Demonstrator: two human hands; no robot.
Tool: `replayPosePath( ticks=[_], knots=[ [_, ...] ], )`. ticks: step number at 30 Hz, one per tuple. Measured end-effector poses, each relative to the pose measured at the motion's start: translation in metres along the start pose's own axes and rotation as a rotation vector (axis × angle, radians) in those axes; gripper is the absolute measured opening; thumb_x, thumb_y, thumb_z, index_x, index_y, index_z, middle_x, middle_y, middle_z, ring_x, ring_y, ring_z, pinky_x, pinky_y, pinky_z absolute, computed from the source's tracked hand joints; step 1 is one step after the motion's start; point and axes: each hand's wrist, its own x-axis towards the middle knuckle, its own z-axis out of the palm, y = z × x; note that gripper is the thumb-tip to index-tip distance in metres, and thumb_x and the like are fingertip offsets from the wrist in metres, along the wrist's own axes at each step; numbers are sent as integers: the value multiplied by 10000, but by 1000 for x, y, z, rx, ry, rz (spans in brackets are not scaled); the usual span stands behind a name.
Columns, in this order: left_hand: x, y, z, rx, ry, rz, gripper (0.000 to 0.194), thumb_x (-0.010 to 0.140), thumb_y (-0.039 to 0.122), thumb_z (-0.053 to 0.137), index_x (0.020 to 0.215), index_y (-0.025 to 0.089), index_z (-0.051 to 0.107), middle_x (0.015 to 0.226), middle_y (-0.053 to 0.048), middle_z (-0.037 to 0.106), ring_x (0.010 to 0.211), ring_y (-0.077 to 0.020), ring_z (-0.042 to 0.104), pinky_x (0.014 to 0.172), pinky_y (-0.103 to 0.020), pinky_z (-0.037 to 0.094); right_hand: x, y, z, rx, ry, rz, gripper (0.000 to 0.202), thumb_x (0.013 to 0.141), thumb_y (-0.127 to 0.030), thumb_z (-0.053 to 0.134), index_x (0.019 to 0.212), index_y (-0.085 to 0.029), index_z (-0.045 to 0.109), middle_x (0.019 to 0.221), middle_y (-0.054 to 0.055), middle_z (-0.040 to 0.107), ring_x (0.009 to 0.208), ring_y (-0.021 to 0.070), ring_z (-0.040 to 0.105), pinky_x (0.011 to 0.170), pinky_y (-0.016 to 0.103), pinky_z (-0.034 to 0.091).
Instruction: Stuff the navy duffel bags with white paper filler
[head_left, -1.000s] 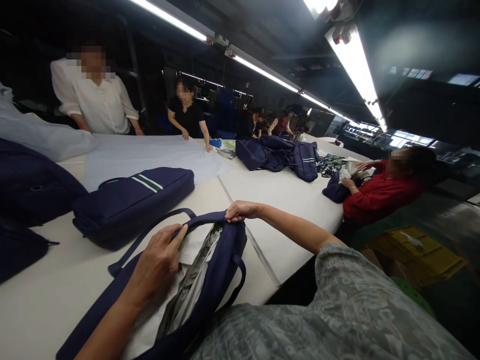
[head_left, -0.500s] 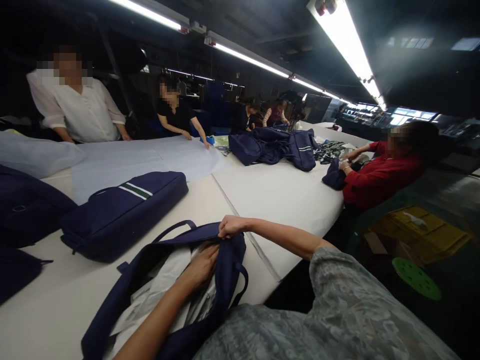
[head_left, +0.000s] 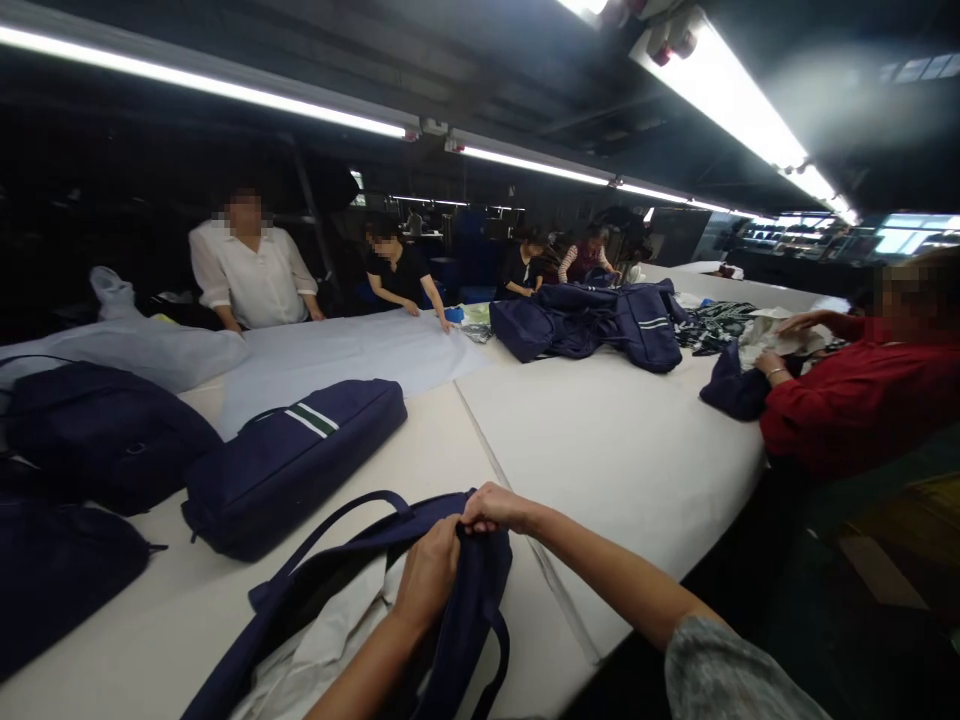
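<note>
In front of me a navy bag (head_left: 487, 570) lies with its top open, crumpled white paper-like stuffing (head_left: 341, 615) showing inside. My right hand (head_left: 495, 508) is closed on the fabric at the far end of the opening. Right beside it, my left hand (head_left: 435, 567) is closed at the same edge, fingers curled, its forearm crossing over the stuffing. The fingertips of both hands nearly meet there. One handle loop of the bag arches up on the left side; another hangs on the right.
A navy bag with a green-and-white stripe (head_left: 300, 465) lies beyond mine, more navy bags (head_left: 112, 430) at left. A white sheet (head_left: 337, 355) covers the table's far side. A pile of navy bags (head_left: 585, 320) sits farther back. Co-workers stand around, one in red (head_left: 862, 400) at right.
My left hand has come up out of the stuffing to the bag's edge beside my right hand. The view has swung, so the table and people appear shifted.
</note>
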Motion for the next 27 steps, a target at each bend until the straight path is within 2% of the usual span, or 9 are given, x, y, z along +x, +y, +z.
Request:
replayPosePath(
  ticks=[5, 8, 10, 12, 14, 16, 18, 22, 27],
  knots=[
    [23, 20, -5, -1, -41, -126, 94, 862, 264, 588, 891, 184, 629, 802, -29, 664, 736, -186, 619, 680, -276, 423, 13, 14, -10, 46, -50, -64, 106, 681, -198, 624, 591, -142, 621, 458, -45, 506, 392, 54, 389, 371, 178, 245],
    [31, 30, -1, 172, -26, -215, 85, 900, 224, 541, 833, 181, 573, 779, -35, 676, 757, -213, 652, 658, -289, 393, 19, 23, -24, -10, -98, -157, 89, 706, -194, 619, 628, -153, 629, 505, -40, 527, 454, 70, 448, 439, 177, 335],
    [33, 33, 6, 272, -27, -231, 136, 940, 188, 453, 867, 179, 567, 826, -60, 700, 809, -232, 681, 673, -301, 406, 19, 28, -40, -104, -103, -282, 107, 724, -181, 605, 776, -169, 698, 677, -6, 624, 611, 109, 569, 555, 204, 447],
    [33, 32, 14, 364, -36, -211, 198, 961, 164, 386, 888, 176, 570, 857, -79, 708, 822, -236, 693, 677, -308, 424, 18, 33, -59, -267, -138, -444, 400, 691, -138, 633, 1076, -216, 712, 1076, 50, 672, 983, 186, 631, 820, 290, 519],
    [32, 30, 21, 442, -24, -164, 250, 959, 126, 342, 881, 175, 574, 838, -84, 705, 799, -232, 696, 667, -311, 436, 18, 39, -74, -461, -255, -559, 767, 636, -126, 721, 1371, -269, 554, 1455, 81, 475, 1342, 259, 440, 1101, 395, 381],
    [30, 29, 26, 485, 12, -101, 283, 951, 96, 322, 860, 177, 578, 805, -79, 698, 768, -225, 693, 652, -315, 442, 24, 45, -80, -609, -380, -597, 1044, 598, -216, 833, 1518, -286, 344, 1580, 104, 299, 1462, 303, 256, 1203, 464, 205],
    [28, 29, 26, 505, 64, -46, 289, 951, 94, 326, 840, 184, 577, 772, -69, 689, 729, -219, 686, 630, -321, 439, 34, 50, -77, -692, -381, -656, 1174, 538, -344, 905, 1538, -266, 294, 1559, 137, 326, 1448, 329, 271, 1209, 491, 173],
    [20, 35, 16, 575, 152, 7, 272, 950, 112, 362, 784, 196, 560, 694, -45, 650, 631, -207, 644, 581, -334, 406, 54, 51, -56, -799, -258, -766, 1043, 354, -521, 942, 1253, -171, 547, 1189, 125, 568, 1096, 286, 534, 1000, 431, 441],
    [-9, 51, -11, 635, 154, 7, 242, 936, 114, 405, 758, 198, 545, 685, -39, 614, 630, -201, 586, 594, -344, 374, 44, 41, -31, -826, -214, -875, 836, 348, -652, 896, 940, -195, 522, 934, 36, 546, 859, 213, 501, 792, 362, 447]
  ],
)
